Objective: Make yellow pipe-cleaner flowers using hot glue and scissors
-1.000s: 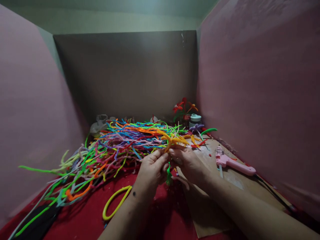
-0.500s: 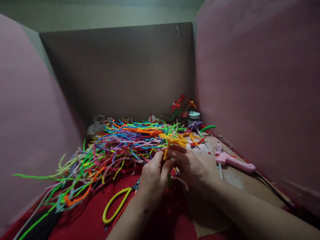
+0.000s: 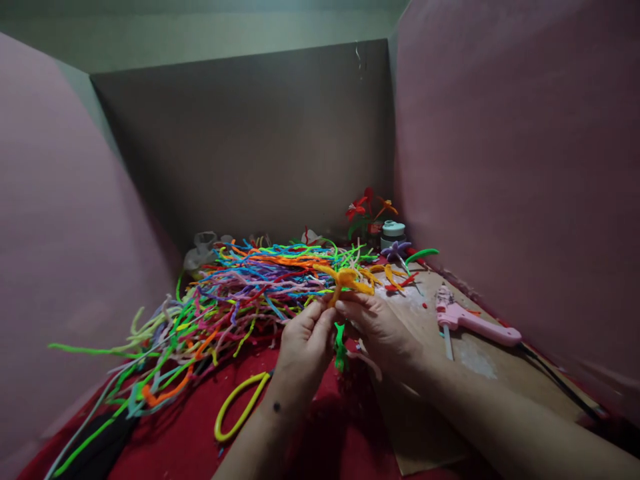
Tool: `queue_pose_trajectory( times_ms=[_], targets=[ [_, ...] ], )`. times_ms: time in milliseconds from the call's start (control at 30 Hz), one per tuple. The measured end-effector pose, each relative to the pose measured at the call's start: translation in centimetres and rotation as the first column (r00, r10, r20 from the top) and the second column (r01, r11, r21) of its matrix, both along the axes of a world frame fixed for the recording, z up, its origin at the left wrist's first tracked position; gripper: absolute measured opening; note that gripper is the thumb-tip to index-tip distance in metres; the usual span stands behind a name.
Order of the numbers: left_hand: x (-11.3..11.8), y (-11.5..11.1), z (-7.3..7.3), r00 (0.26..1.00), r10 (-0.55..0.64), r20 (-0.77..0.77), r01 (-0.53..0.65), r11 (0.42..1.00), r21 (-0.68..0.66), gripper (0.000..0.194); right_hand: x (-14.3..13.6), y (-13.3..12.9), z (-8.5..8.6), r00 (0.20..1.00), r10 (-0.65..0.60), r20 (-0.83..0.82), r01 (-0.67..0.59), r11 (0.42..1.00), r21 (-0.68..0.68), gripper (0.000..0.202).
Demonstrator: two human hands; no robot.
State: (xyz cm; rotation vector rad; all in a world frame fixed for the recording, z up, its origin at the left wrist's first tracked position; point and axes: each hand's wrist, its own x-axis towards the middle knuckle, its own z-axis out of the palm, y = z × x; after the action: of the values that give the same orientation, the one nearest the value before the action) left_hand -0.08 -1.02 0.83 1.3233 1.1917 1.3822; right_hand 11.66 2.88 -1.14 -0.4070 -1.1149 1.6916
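An orange pipe-cleaner flower (image 3: 345,278) with long petals is held upright between my two hands. The fingers of my left hand (image 3: 306,340) pinch its lower stem. My right hand (image 3: 383,327) is closed at the same spot from the other side, its fingertips just under the petals. Below my hands lie a green pipe-cleaner piece (image 3: 341,347) and a pale pink strand (image 3: 366,364). Beside my left forearm, scissors with a yellow handle (image 3: 240,407) rest on the red cloth (image 3: 180,440); my arm hides the rest of them.
A large heap of coloured pipe cleaners (image 3: 270,273) spreads behind and left of my hands. To the right, a pink glue gun (image 3: 475,323) with a cord lies on a brown board (image 3: 425,427). Farther back are a purple flower (image 3: 397,250), a lidded jar (image 3: 393,230) and red flowers (image 3: 357,208).
The orange flower has turned so its petals spread more openly. My right fingers have shifted down from the petals to the stem, and the green piece below shows more.
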Motion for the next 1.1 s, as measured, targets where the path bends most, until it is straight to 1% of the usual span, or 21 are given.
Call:
queue_pose_trajectory(
  times_ms=[67,167,267,333,367,400,467,500,533,567,600,633,667,700,767,833,867,933,1000,1033,1100],
  targets=[
    [0.0,0.0,0.1,0.993,-0.093,0.076,0.098,0.992,-0.073,0.027,0.0,-0.2,0.4,1.000,0.029,0.003,-0.029,0.999,-0.046,0.011],
    [-0.2,0.2,0.0,0.952,-0.181,0.245,0.221,0.965,-0.144,0.026,-0.2,-0.4,0.5,0.998,0.037,-0.044,-0.042,0.991,-0.129,0.013],
    [-0.2,0.2,0.0,0.878,-0.256,0.405,0.340,0.929,-0.149,0.022,-0.4,-0.4,0.2,0.989,0.080,-0.128,-0.098,0.985,-0.144,0.016],
    [-0.1,0.1,0.0,0.858,-0.296,0.420,0.377,0.918,-0.124,0.020,-0.4,-0.3,0.0,0.981,0.129,-0.142,-0.145,0.983,-0.113,0.017],
    [0.0,0.1,0.0,0.877,-0.303,0.374,0.366,0.924,-0.110,0.021,-0.3,-0.3,0.0,0.981,0.145,-0.130,-0.158,0.983,-0.096,0.017],
    [0.0,0.0,-0.1,0.914,-0.292,0.283,0.330,0.939,-0.096,0.023,-0.2,-0.4,0.0,0.983,0.142,-0.113,-0.152,0.985,-0.084,0.017],
    [0.1,0.0,-0.4,0.980,-0.196,-0.016,0.196,0.981,-0.008,0.025,-0.1,-0.4,0.1,0.993,0.071,-0.093,-0.078,0.994,-0.071,0.012],
    [0.1,0.0,-0.7,0.976,-0.103,-0.191,0.119,0.990,0.078,0.024,-0.1,-0.4,0.1,0.996,0.015,-0.086,-0.020,0.998,-0.067,0.010],
    [0.1,0.1,-1.0,0.939,0.009,-0.344,0.059,0.981,0.185,0.021,-0.1,-0.4,0.1,0.996,-0.047,-0.078,0.042,0.997,-0.064,0.008],
    [0.1,0.1,-1.3,0.879,0.129,-0.458,0.014,0.955,0.296,0.016,-0.1,-0.4,0.1,0.992,-0.106,-0.070,0.102,0.993,-0.061,0.008],
    [0.1,0.2,-1.5,0.823,0.223,-0.522,-0.007,0.923,0.385,0.014,-0.1,-0.4,0.1,0.987,-0.149,-0.059,0.146,0.988,-0.057,0.008],
    [0.1,0.3,-1.7,0.785,0.279,-0.552,-0.009,0.898,0.441,0.014,-0.2,-0.5,0.1,0.984,-0.174,-0.047,0.172,0.984,-0.047,0.008],
    [0.1,0.3,-1.8,0.770,0.306,-0.560,-0.014,0.885,0.465,0.014,-0.2,-0.5,0.0,0.981,-0.192,-0.036,0.191,0.981,-0.029,0.008],
    [0.1,0.3,-1.7,0.782,0.298,-0.547,-0.019,0.889,0.457,0.015,-0.2,-0.5,0.0,0.978,-0.204,-0.029,0.204,0.979,-0.003,0.008],
    [0.1,0.3,-1.4,0.867,0.204,-0.454,-0.028,0.931,0.365,0.017,-0.3,-0.6,0.0,0.976,-0.215,-0.018,0.216,0.974,0.065,0.007],
    [0.2,0.2,-1.0,0.963,0.057,-0.263,-0.003,0.980,0.201,0.019,-0.3,-0.7,0.1,0.978,-0.209,-0.013,0.210,0.972,0.110,0.008],
    [0.3,0.2,-0.8,0.988,-0.013,-0.153,0.031,0.992,0.120,0.020,-0.3,-0.7,0.1,0.979,-0.202,-0.011,0.202,0.972,0.120,0.009],
    [0.3,0.1,-0.6,0.992,-0.123,0.028,0.123,0.992,0.005,0.022,-0.3,-0.7,0.0,0.984,-0.181,0.003,0.179,0.975,0.129,0.011],
    [0.4,0.0,-0.4,0.976,-0.178,0.126,0.183,0.983,-0.031,0.024,-0.2,-0.6,-0.1,0.987,-0.158,0.041,0.151,0.979,0.135,0.014],
    [0.4,0.0,-0.2,0.973,-0.183,0.138,0.189,0.982,-0.029,0.024,-0.1,-0.6,-0.1,0.987,-0.150,0.060,0.140,0.980,0.144,0.015],
    [0.3,0.0,0.2,0.979,-0.180,0.099,0.181,0.983,-0.006,0.021,0.1,-0.4,-0.1,0.982,-0.171,0.079,0.154,0.969,0.194,0.016]
  ],
)
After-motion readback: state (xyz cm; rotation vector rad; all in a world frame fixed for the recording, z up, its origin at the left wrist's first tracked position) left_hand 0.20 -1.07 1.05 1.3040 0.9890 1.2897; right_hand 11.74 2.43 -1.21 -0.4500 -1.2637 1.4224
